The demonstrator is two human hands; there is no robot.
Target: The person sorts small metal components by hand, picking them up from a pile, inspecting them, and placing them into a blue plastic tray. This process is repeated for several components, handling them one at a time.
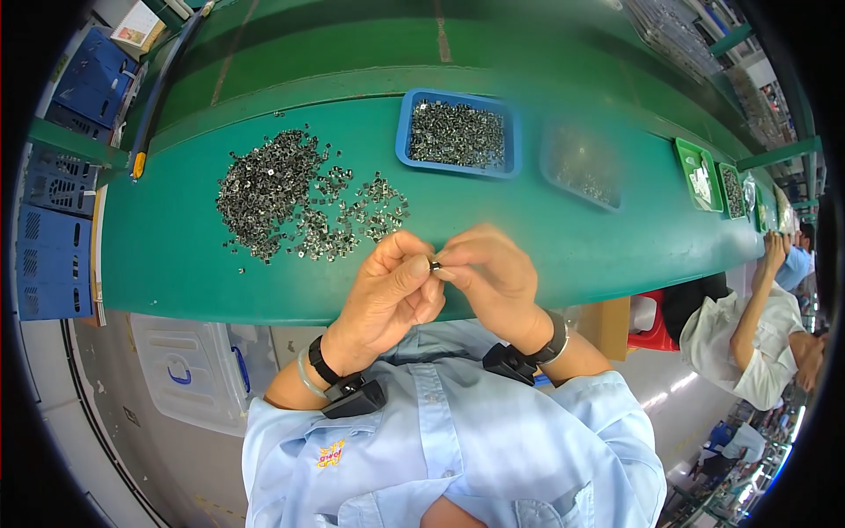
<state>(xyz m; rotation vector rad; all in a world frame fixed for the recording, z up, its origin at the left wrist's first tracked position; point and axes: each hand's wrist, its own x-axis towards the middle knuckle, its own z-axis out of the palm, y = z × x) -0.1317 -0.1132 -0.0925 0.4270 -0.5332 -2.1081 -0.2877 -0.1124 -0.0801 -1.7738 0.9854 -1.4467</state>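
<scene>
Between the fingertips of both hands, just over the table's near edge, is a small black and silver part (435, 266). My left hand (392, 286) pinches it from one side, thumb against forefinger. My right hand (493, 277) closes on its other side with thumb and forefinger. The part is too small to name its kind. Beyond my left hand lies a big heap of similar small black and silver parts (268, 189), with a looser scatter (352, 211) on its right side. A blue tray (409, 158) filled with small metal parts stands farther back.
Right of the blue tray, a second tray (572, 185) with small parts looks blurred. Green trays (691, 167) line the table's far right. A yellow-handled tool (138, 165) lies at the left edge. Clear plastic boxes (189, 370) stand below; a co-worker (748, 343) sits at right.
</scene>
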